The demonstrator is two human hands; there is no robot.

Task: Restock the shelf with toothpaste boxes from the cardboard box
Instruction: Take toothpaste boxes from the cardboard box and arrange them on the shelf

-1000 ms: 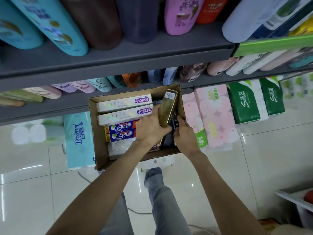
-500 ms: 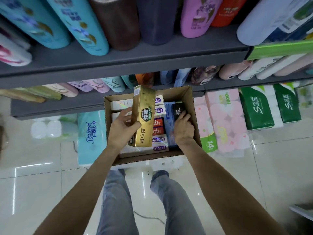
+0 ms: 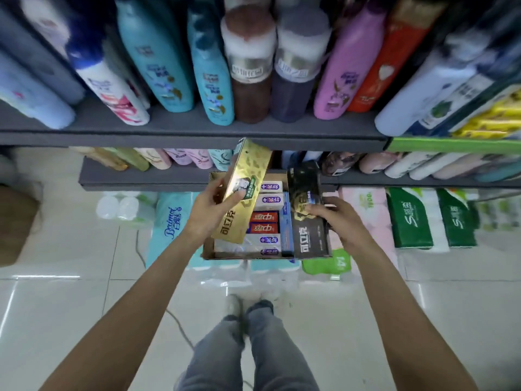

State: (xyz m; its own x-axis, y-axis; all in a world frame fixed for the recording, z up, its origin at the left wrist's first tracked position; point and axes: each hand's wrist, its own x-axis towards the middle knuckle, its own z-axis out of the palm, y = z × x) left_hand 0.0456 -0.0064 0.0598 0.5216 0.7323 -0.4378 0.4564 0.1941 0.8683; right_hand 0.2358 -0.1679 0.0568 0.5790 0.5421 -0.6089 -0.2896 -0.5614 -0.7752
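Observation:
My left hand (image 3: pixel 210 211) grips a gold toothpaste box (image 3: pixel 245 190), held up above the open cardboard box (image 3: pixel 207 249). A black toothpaste box (image 3: pixel 308 221) is gripped by my right hand (image 3: pixel 342 221), lifted over the right side of the cardboard box. Inside the cardboard box lie several more toothpaste boxes (image 3: pixel 265 218), white with purple marks, red, and blue. The grey shelf edge (image 3: pixel 197 135) runs just above the gold box's top end.
Shampoo bottles (image 3: pixel 217 77) crowd the upper grey shelf; more bottles line the lower shelf (image 3: pixel 146 176). Tissue and toilet-paper packs (image 3: pixel 408 218) stand on the tiled floor under the cardboard box and to its right. My legs (image 3: pixel 242 348) stand below. A brown carton (image 3: pixel 14 227) sits far left.
Both hands rose out of the cardboard box. My right hand took hold of the black box and lifted it. The gold box moved higher, and the view tilted up toward the shelves.

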